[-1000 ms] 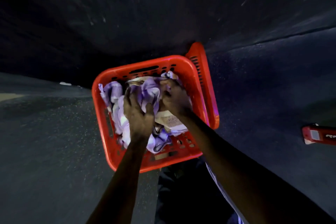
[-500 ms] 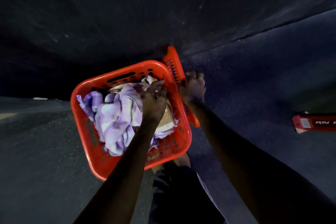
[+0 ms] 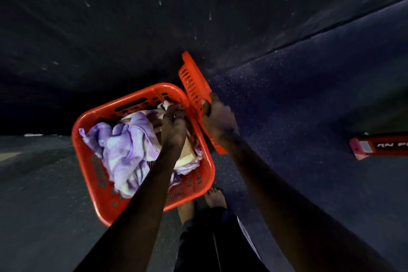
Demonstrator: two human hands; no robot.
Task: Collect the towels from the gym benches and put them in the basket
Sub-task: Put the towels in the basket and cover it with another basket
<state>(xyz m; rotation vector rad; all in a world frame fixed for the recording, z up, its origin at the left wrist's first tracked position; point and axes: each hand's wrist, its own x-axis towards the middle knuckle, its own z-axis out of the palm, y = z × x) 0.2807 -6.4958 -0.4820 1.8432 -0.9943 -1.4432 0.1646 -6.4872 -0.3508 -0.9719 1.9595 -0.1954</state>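
A red plastic basket (image 3: 92, 161) stands on the dark floor in front of my bare feet. Crumpled purple and white towels (image 3: 128, 146) fill it, with a pale cream towel (image 3: 187, 157) underneath on the right. My left hand (image 3: 173, 126) reaches into the basket and pinches towel fabric near the far right corner. My right hand (image 3: 217, 119) grips the edge of the basket's red perforated lid (image 3: 193, 81), which stands tilted up along the basket's right side.
Dark speckled rubber gym flooring surrounds the basket, with a seam running diagonally at upper right. A red piece of gym equipment with white lettering (image 3: 379, 146) lies on the floor at the right edge. My feet (image 3: 212, 196) stand just behind the basket.
My right hand left the towels, moved to the right and took hold of the lid. My left hand shifted toward the basket's far right corner. The view tilted, showing my feet.
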